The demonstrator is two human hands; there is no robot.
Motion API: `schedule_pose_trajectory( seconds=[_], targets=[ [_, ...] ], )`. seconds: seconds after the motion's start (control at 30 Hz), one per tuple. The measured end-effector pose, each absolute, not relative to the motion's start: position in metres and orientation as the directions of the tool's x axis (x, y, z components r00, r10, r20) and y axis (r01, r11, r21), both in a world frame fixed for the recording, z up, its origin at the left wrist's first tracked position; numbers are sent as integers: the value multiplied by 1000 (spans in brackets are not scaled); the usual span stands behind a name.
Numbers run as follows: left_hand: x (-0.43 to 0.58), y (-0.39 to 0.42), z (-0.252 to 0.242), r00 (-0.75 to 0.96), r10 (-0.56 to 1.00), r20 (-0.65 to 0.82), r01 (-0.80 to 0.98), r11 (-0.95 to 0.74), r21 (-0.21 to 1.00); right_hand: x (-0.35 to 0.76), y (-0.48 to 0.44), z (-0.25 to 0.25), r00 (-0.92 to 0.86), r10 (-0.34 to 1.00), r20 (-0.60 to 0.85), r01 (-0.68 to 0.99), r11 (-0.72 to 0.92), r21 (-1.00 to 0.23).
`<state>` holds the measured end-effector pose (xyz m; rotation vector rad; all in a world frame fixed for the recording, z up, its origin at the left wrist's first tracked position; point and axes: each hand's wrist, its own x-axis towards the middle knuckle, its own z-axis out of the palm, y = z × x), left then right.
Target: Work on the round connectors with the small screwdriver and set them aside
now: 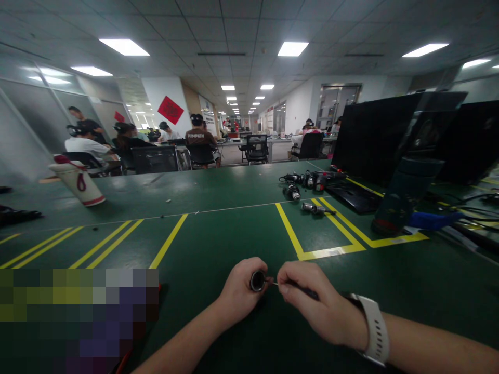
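Note:
My left hand point(242, 291) is closed around a short dark tube point(257, 281), its round metal-rimmed end facing up toward me. Just to the right, my right hand point(312, 293) pinches what looks like a small screwdriver point(310, 292). The dark handle lies under my fingers, and its thin metal shaft points left at the side of the tube. Whether the tip touches the tube or a small part by my left fingertips I cannot tell. Both hands are above the green table point(218, 234), near its front.
Several dark-and-metal cylindrical parts point(310, 182) lie at the back right, with a loose metal cylinder point(314, 208) nearer. A dark green bottle point(405, 197) and black monitors point(374, 135) stand right. A white cup point(80, 182) stands back left. Yellow tape point(288, 228) marks the table. Several people sit beyond.

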<state>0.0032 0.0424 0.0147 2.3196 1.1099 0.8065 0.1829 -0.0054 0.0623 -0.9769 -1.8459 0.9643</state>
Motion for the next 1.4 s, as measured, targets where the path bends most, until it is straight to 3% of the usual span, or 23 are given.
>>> schedule_pose_trajectory(
  seconds=[0.23, 0.4, 0.57, 0.63, 0.73, 0.83, 0.9, 1.0, 1.07, 1.23, 1.4],
  targets=[
    [4, 42, 14, 491, 812, 317, 554, -572, 606, 185, 13, 48, -322, 937, 133, 104, 175, -979],
    [3, 42, 14, 490, 812, 316, 559, -571, 601, 184, 17, 44, -298, 949, 108, 76, 136, -988],
    [3, 42, 14, 497, 799, 337, 582, -595, 554, 184, 5, 54, -322, 922, 216, 163, 278, -947],
    [3, 41, 13, 504, 791, 347, 596, -609, 522, 185, -2, 57, -369, 868, 331, 266, 440, -858],
    [3, 41, 13, 504, 785, 360, 607, -619, 498, 185, -9, 57, -507, 723, 469, 381, 676, -631],
    [4, 40, 13, 501, 782, 372, 614, -624, 484, 184, -12, 57, -584, 658, 475, 385, 740, -551],
    [4, 40, 14, 498, 782, 375, 617, -624, 480, 184, -10, 57, -533, 716, 452, 366, 676, -639],
    [4, 40, 15, 496, 784, 374, 620, -621, 480, 183, -3, 56, -385, 871, 304, 230, 410, -883],
    [3, 40, 15, 485, 793, 369, 622, -609, 492, 183, 3, 52, -340, 918, 204, 134, 262, -956],
    [2, 41, 15, 459, 812, 361, 627, -583, 517, 182, 13, 40, -295, 945, 141, 48, 162, -986],
    [3, 40, 15, 462, 807, 367, 625, -590, 511, 184, 6, 48, -315, 929, 192, 71, 225, -972]
  ],
)
